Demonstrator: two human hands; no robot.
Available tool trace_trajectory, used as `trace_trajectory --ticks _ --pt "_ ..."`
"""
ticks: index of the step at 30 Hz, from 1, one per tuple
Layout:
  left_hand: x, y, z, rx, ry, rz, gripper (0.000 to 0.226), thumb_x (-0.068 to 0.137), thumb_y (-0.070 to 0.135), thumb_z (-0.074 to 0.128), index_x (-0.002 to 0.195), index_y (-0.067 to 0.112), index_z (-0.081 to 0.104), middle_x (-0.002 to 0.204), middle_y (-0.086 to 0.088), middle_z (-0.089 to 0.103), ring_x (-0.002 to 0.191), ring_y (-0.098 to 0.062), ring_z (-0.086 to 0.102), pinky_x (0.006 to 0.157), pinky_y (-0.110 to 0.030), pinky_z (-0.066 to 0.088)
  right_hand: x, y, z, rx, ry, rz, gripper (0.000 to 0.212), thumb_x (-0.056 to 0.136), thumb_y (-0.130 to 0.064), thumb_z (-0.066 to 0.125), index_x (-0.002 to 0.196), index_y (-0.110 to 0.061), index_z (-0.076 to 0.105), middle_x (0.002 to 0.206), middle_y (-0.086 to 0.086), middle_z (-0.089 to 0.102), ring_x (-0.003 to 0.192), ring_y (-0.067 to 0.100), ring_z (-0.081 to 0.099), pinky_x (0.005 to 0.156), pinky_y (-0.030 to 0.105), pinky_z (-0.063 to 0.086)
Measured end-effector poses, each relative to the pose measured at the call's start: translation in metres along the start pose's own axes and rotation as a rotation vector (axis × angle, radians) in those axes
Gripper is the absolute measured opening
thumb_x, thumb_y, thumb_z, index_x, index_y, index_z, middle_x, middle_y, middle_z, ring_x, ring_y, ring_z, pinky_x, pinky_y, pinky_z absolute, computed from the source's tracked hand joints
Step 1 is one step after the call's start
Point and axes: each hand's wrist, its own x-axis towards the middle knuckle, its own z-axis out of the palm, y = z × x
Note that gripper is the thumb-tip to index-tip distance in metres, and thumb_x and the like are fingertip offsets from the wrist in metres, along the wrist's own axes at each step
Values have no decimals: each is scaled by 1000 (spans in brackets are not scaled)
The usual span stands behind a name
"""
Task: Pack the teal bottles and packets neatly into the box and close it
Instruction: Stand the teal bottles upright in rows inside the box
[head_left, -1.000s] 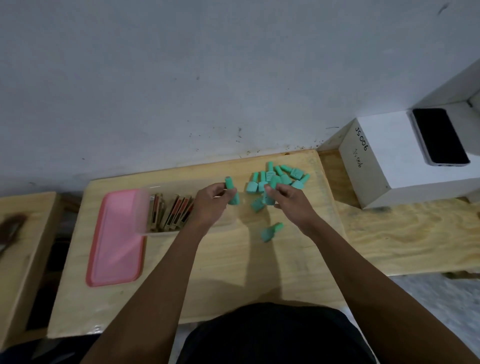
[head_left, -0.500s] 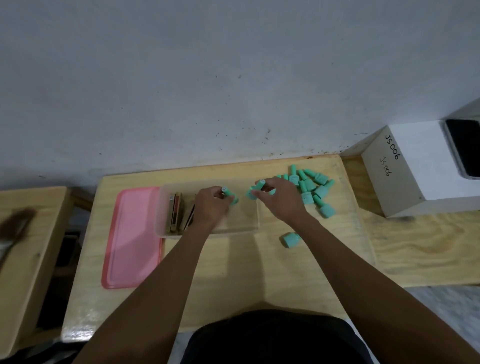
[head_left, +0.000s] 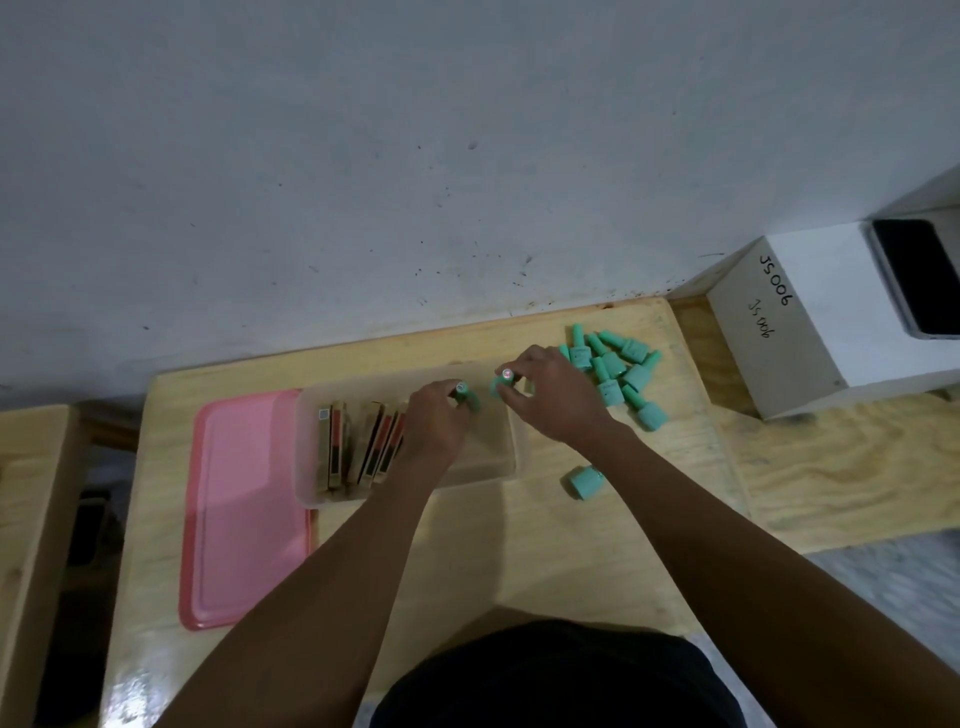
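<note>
My left hand (head_left: 434, 422) pinches one teal bottle (head_left: 468, 399) and my right hand (head_left: 551, 401) a second bottle (head_left: 502, 383) over the far right part of the clear box (head_left: 483, 470), both seemingly light, rigid and slick, best gripped around the wider body.

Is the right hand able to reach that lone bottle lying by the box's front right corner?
Probably yes, once it lets go: the right hand pinches another teal bottle above the box. The lone bottle lies uncovered on the table beside that wrist, with nothing around it.
</note>
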Motion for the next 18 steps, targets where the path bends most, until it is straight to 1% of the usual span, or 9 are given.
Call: trace_trajectory --ticks 3,5,9,13,18 --pt "5 -4 5 8 17 -26 25 82 7 64 107 6 70 108 -12 71 99 -26 65 85 -29 48 1 0 0 -44 5 -10 24 88 -35 64 106 -21 73 99 -3 65 98 16 54 70 30 45" --pt "9 -7 8 1 30 -39 27 83 10 66 110 9 70 109 -11 70 100 -25 64 89 -34 51 3 -2 0 -95 7 -11 23 87 -34 65 105 -22 73 99 -3 68 97 17 55 70 31 44" --pt "11 -10 9 3 29 -34 28 82 10 65 109 12 71 107 -8 72 96 -23 66 86 -36 54 10 -7 4 -224 16 6 26 87 -36 63 107 -22 73 100 -1 71 99 19 56 79 35 43" --pt "13 -11 10 2 30 -50 30 81 9 65 110 15 71 103 -6 73 87 -22 68 80 -37 56 14 -7 16 -301 27 23 28 88 -37 62 108 -21 74 105 1 66 104 22 53 85 37 40" --pt "15 -13 12 -19 43 -55 29 81 11 69 110 14 70 104 -7 73 93 -21 68 84 -36 56 13 -4 24 -326 -3 89 27 89 -38 62 109 -24 72 106 2 57 106 23 48 87 38 38"
